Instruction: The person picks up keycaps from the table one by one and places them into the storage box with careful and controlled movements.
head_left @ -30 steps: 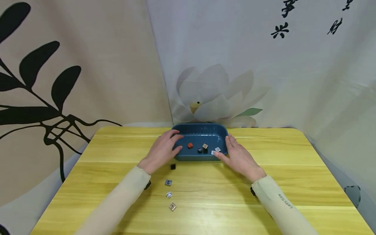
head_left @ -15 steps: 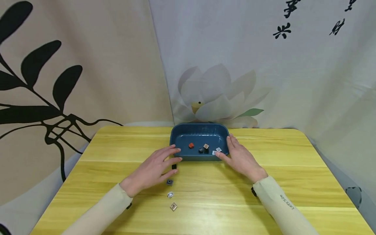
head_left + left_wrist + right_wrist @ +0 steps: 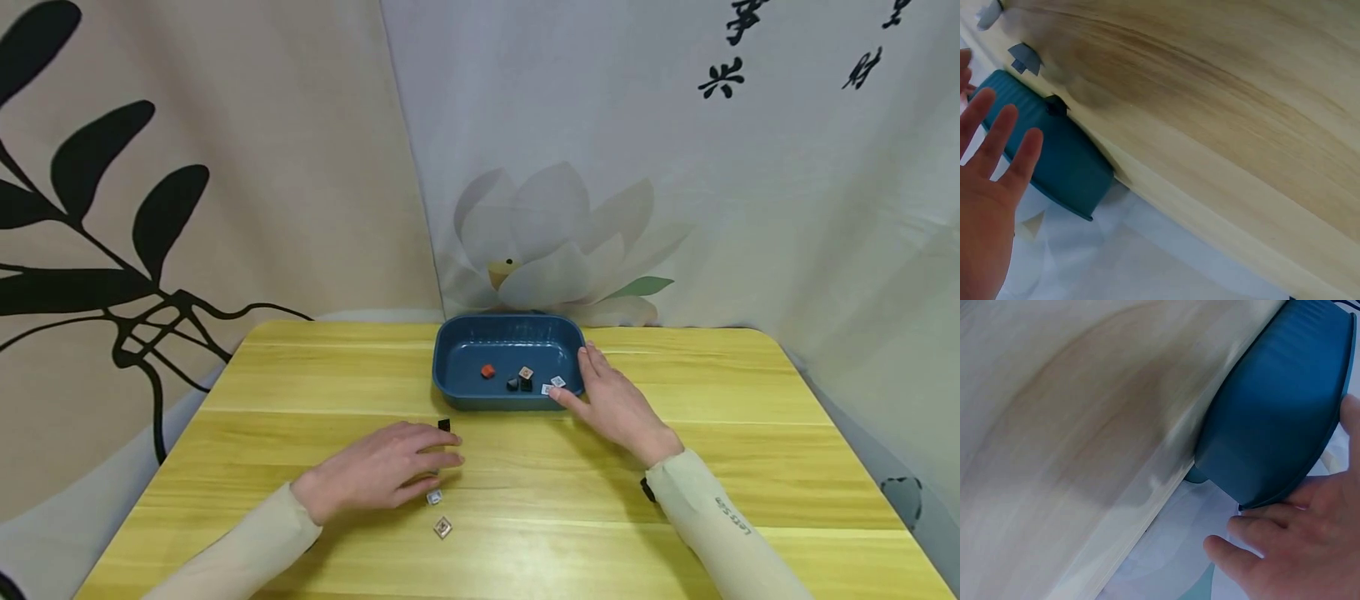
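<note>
A blue baking dish (image 3: pixel 510 403) with a raised rim stands at the table's back edge. Inside it lie several small block-like pieces, among them an orange-red piece (image 3: pixel 487 372), black ones and white square ones. My right hand (image 3: pixel 618 408) rests against the dish's right end, fingers straight along its side and thumb over the front rim. In front of the dish, my left hand (image 3: pixel 378 467) hovers with fingers loosely spread over a row of small pieces. A black piece (image 3: pixel 444 425), a white piece (image 3: pixel 434 497) and a pinkish square piece (image 3: pixel 443 527) show there; a grey piece (image 3: pixel 1025 58) appears in the left wrist view.
The wooden table (image 3: pixel 675 533) spreads out to both sides of the dish. Behind its back edge hangs a printed cloth (image 3: pixel 300 167) with leaves, a lotus and writing.
My left hand has left the dish's left side and come toward me, over the row of small pieces. My right hand has stayed at the dish.
</note>
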{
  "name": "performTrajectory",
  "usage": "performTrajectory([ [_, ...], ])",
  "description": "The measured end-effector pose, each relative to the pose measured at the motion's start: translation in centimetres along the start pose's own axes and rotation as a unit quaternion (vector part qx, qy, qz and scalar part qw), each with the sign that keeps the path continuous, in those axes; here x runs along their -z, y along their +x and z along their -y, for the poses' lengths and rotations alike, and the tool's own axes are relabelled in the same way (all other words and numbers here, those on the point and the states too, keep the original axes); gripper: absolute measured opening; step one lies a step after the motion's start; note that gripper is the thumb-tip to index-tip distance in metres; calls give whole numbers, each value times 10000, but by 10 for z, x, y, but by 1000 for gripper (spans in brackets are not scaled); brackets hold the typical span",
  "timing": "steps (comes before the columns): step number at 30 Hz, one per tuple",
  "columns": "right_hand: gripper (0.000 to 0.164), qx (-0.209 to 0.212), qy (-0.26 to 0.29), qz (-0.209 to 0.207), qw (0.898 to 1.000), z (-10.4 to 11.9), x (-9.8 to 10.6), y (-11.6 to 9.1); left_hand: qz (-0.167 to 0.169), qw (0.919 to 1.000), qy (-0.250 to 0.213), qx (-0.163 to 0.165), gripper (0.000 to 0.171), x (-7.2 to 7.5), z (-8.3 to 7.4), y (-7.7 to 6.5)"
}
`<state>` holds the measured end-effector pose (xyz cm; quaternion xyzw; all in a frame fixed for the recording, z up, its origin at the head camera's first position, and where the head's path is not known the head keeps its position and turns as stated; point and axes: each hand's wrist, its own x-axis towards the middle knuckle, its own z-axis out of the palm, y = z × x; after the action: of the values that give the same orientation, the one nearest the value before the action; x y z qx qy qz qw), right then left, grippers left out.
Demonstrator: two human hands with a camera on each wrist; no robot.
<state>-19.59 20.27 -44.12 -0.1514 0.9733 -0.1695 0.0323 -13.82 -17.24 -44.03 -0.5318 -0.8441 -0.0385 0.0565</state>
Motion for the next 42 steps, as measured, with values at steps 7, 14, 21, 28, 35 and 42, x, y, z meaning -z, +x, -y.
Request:
performTrajectory([
  [7, 102, -10, 61, -28, 10000, 1, 0, -1, 315, 9991, 225, -164, 31, -6, 1, -5],
  [14, 102, -25, 70, -36, 10000, 1, 0, 0, 640, 9978, 159, -48, 21, -6, -4, -4],
  [21, 101, -12, 66, -29, 10000, 2, 0, 0, 668, 9967, 467, 59, 20, -6, -6, -6],
  [28, 101, -29, 95, -20, 9999, 2, 0, 0, 494, 9963, 688, 119, 28, -6, -7, -7],
  [35, 101, -17, 112, -22, 9999, 3, 0, -1, 364, 9968, 712, 71, 26, -2, -10, -5],
  [42, 102, -50, 63, 7, 10000, 3, 0, -1, -153, 9981, 601, 16, 32, 6, -13, 4],
])
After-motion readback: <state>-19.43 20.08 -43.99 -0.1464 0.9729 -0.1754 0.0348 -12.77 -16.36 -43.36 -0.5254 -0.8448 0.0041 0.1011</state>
